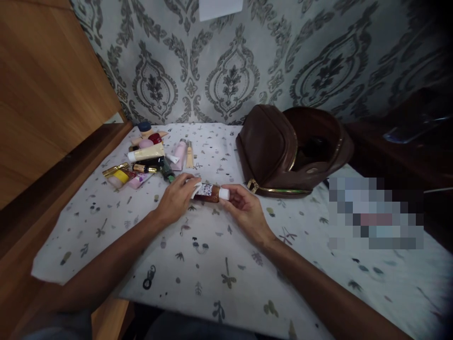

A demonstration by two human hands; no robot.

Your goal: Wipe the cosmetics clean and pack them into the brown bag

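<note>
Wiping seems in hand: the bottle (213, 193) is gripped by left hand (177, 199), with white wipe (196, 189), and right hand (248, 211); next, steadiness is needed.

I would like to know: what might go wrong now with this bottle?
The right hand holds the brown bottle by its white cap; if that is loose, contents might spill on the printed cloth. The left hand, with something white in it, is close to the piled cosmetics and might knock one.
</note>
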